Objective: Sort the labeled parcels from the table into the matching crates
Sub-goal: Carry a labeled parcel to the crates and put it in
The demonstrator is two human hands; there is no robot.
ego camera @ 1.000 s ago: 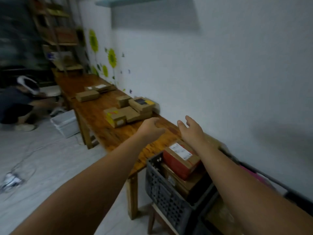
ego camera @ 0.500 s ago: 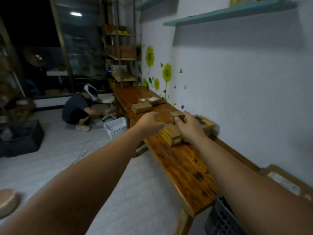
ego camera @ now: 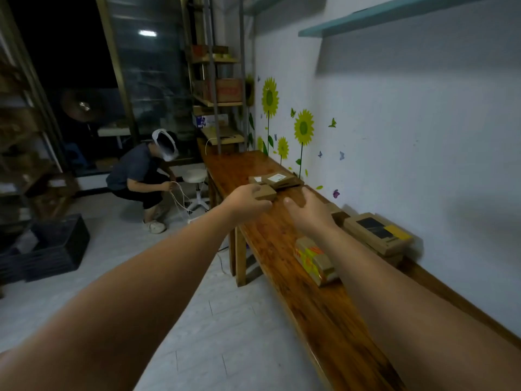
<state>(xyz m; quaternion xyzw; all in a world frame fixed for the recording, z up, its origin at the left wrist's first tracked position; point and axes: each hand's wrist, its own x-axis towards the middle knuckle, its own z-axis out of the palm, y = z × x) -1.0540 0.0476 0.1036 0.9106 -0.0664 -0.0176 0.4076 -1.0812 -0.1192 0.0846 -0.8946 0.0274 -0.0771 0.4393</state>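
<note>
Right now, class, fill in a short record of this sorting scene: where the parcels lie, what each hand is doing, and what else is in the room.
surface: long wooden table against the white wall
left hand: left hand with fingers closing on a small plain brown parcel
right hand: right hand open, above the table, holding nothing
near parcel: yellow-and-red taped parcel, partly behind the right forearm
wall-side stack: boxes topped by one with a black-and-yellow label
far parcels: flat labeled parcels beyond the hands
floor: dark crate at left
bystander: crouching person beside a white stool

Single head-worn view looks forward and down along the wooden table (ego camera: 324, 311).
</note>
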